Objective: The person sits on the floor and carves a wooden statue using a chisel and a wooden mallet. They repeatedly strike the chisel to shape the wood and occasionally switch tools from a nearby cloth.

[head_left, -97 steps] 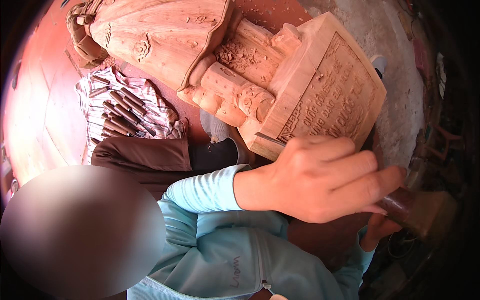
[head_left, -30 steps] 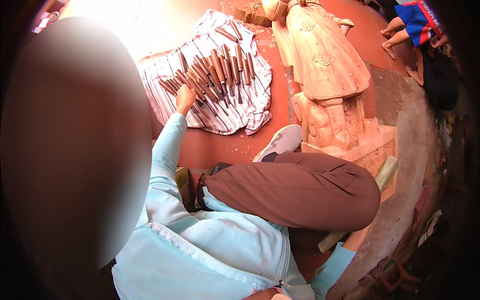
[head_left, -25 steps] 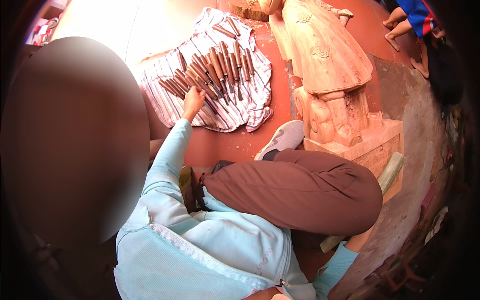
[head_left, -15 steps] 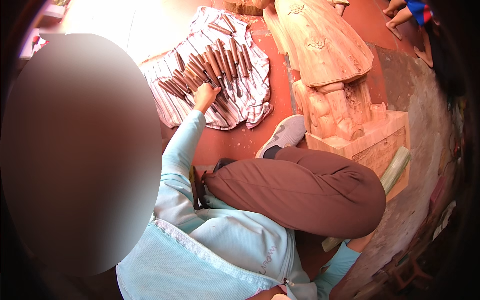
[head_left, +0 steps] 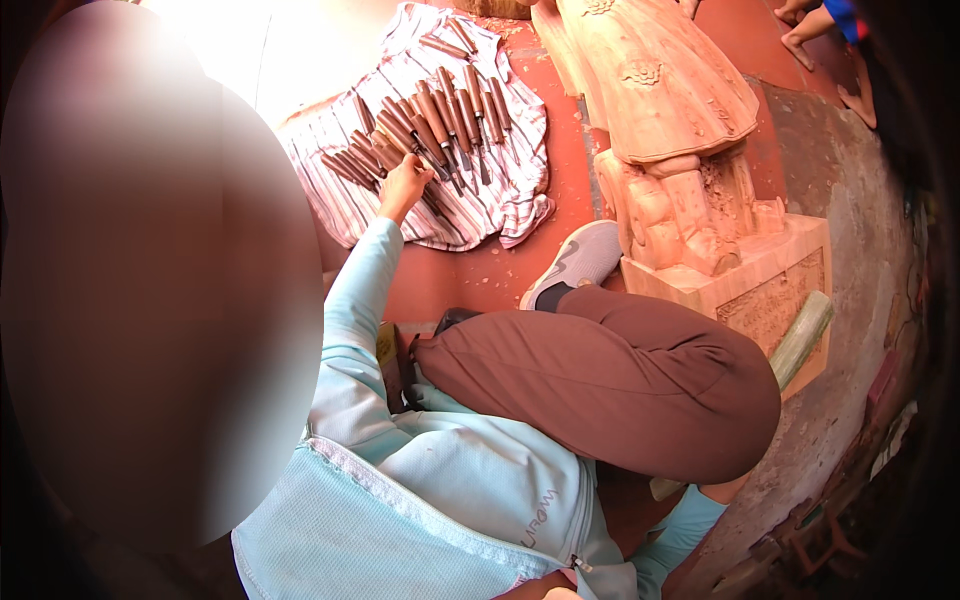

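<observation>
My left hand (head_left: pixel 403 185) reaches out in a light blue sleeve to a row of several brown-handled chisels (head_left: pixel 440 120) laid on a striped cloth (head_left: pixel 500 205). Its fingers curl down among the handles at the near end of the row; whether they grip one is unclear. My right hand is hidden behind my bent knee in brown trousers (head_left: pixel 620 380); only the right sleeve (head_left: pixel 685 530) shows at the bottom. A carved wooden statue (head_left: pixel 665 110) on a square carved base (head_left: pixel 770 285) lies to the right of the cloth.
My grey shoe (head_left: pixel 580 258) rests on the red floor (head_left: pixel 480 275) between cloth and statue. A pale green stick (head_left: pixel 800 340) leans by the base. Another person's bare feet (head_left: pixel 815 20) are at the top right. Rough grey ground lies to the right.
The view swung from the statue base, with my right hand on a tool, to the cloth. In the last second my left hand moved right along the chisel row.
</observation>
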`<action>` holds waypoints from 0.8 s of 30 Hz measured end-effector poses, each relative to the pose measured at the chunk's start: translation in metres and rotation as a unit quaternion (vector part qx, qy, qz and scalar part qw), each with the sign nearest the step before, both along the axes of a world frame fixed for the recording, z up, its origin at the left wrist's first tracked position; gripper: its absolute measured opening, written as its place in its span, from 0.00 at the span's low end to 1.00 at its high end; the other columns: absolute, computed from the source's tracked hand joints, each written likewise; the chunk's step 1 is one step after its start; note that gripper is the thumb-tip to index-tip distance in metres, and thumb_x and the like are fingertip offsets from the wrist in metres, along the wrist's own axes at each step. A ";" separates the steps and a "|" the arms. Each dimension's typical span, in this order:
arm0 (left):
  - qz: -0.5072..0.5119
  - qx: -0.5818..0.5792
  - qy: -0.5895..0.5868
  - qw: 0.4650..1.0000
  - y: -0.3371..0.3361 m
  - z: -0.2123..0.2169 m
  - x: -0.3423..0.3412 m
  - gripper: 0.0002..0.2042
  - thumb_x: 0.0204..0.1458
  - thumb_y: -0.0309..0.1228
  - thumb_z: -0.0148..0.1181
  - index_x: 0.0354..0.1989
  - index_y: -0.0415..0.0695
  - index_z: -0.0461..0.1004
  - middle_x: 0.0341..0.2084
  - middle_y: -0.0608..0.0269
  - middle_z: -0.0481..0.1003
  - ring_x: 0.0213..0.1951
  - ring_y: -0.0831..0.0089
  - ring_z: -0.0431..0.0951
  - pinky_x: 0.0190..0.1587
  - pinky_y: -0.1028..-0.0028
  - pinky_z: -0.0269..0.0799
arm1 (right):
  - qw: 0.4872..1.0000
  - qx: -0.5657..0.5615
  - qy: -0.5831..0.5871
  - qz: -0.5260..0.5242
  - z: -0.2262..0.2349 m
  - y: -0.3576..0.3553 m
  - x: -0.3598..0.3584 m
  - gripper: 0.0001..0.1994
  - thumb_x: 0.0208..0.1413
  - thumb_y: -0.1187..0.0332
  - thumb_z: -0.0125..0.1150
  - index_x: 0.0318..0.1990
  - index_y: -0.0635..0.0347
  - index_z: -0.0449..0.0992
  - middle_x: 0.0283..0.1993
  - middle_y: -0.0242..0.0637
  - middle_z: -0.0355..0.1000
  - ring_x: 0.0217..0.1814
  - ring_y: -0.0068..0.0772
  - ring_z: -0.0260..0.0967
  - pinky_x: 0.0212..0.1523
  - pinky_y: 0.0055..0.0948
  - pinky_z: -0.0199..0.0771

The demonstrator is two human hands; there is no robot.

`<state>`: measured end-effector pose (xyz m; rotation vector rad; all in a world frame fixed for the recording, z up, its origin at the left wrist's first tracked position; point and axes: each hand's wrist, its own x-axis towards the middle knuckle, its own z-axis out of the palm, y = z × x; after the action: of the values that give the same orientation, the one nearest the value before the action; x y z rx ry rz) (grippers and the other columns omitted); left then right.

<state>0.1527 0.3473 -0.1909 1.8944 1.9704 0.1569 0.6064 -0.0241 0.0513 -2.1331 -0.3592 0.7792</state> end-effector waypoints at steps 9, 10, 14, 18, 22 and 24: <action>0.032 0.110 0.084 0.990 0.004 0.042 0.027 0.14 0.52 0.40 0.56 0.46 0.53 0.68 0.38 0.50 0.71 0.44 0.53 0.73 0.42 0.60 0.70 | 1.000 0.005 0.019 -0.020 -0.008 0.001 0.010 0.17 0.61 0.62 0.46 0.49 0.69 0.65 0.43 0.47 0.68 0.40 0.37 0.67 0.42 0.33 0.68; 0.003 0.100 0.054 0.994 0.013 0.044 0.039 0.11 0.53 0.39 0.54 0.45 0.55 0.70 0.39 0.52 0.67 0.47 0.53 0.70 0.41 0.58 0.70 | 0.999 0.007 0.021 -0.027 -0.008 0.001 0.012 0.17 0.61 0.62 0.46 0.48 0.69 0.65 0.43 0.47 0.67 0.40 0.37 0.67 0.42 0.33 0.68; -0.097 -0.029 0.119 0.988 0.034 0.018 0.062 0.10 0.50 0.31 0.51 0.34 0.42 0.78 0.36 0.46 0.76 0.40 0.51 0.78 0.40 0.57 0.74 | 0.999 0.008 0.037 -0.032 -0.010 0.006 0.014 0.17 0.60 0.63 0.48 0.47 0.69 0.65 0.41 0.46 0.67 0.38 0.35 0.66 0.40 0.32 0.68; -0.026 -0.029 0.109 0.993 0.044 0.009 0.076 0.12 0.50 0.31 0.50 0.34 0.38 0.78 0.36 0.45 0.77 0.40 0.49 0.78 0.42 0.56 0.73 | 0.993 0.065 0.079 -0.066 0.005 0.016 -0.007 0.14 0.57 0.65 0.53 0.45 0.66 0.65 0.34 0.40 0.66 0.32 0.30 0.66 0.34 0.28 0.67; -0.016 -0.040 0.095 0.995 0.063 -0.014 0.069 0.14 0.46 0.37 0.56 0.35 0.38 0.77 0.37 0.45 0.76 0.40 0.47 0.77 0.43 0.56 0.73 | 0.980 0.126 0.110 -0.104 0.018 0.037 -0.022 0.13 0.54 0.68 0.57 0.44 0.63 0.65 0.28 0.35 0.65 0.26 0.25 0.65 0.27 0.23 0.66; -0.012 -0.118 0.028 0.993 0.068 -0.003 0.077 0.15 0.42 0.38 0.60 0.29 0.37 0.78 0.27 0.49 0.78 0.38 0.48 0.78 0.44 0.58 0.72 | 0.980 0.128 0.100 -0.112 0.022 0.044 -0.019 0.13 0.53 0.69 0.59 0.43 0.62 0.65 0.26 0.34 0.65 0.23 0.24 0.65 0.24 0.23 0.66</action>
<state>0.2292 0.4151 -0.1935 1.7849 1.9069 -0.1311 0.5871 0.0194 0.0732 -1.8000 -0.1034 0.7643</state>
